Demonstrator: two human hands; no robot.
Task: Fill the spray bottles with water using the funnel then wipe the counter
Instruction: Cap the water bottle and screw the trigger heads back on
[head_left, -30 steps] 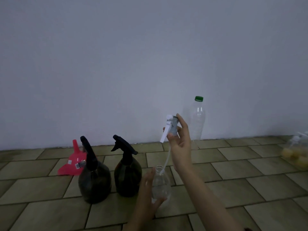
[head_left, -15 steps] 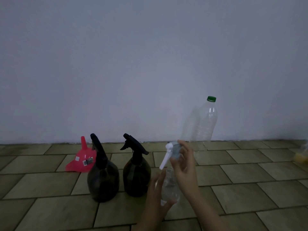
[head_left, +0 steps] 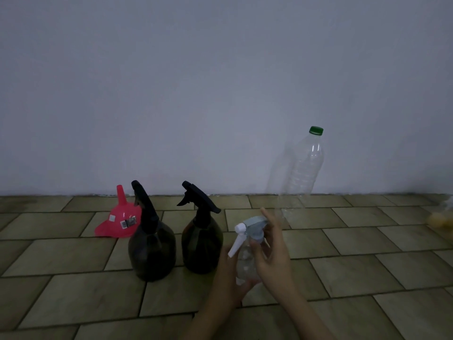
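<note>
A small clear spray bottle (head_left: 245, 266) stands on the tiled counter (head_left: 367, 266). My left hand (head_left: 226, 283) grips its body from the left. My right hand (head_left: 272, 251) pinches the white and grey spray head (head_left: 250, 231), which sits on the bottle's neck. Two dark spray bottles (head_left: 153, 249) (head_left: 202, 241) with black triggers stand to the left. A red funnel (head_left: 120, 222) lies upside down behind them. A tall clear water bottle (head_left: 301, 173) with a green cap stands by the wall.
A plain grey wall (head_left: 220, 82) rises behind the counter. Something yellowish and blurred (head_left: 441, 217) sits at the far right edge.
My right hand has lowered the spray head, with its tube, from above the small clear bottle down onto its neck. The view has shifted a little to the left.
</note>
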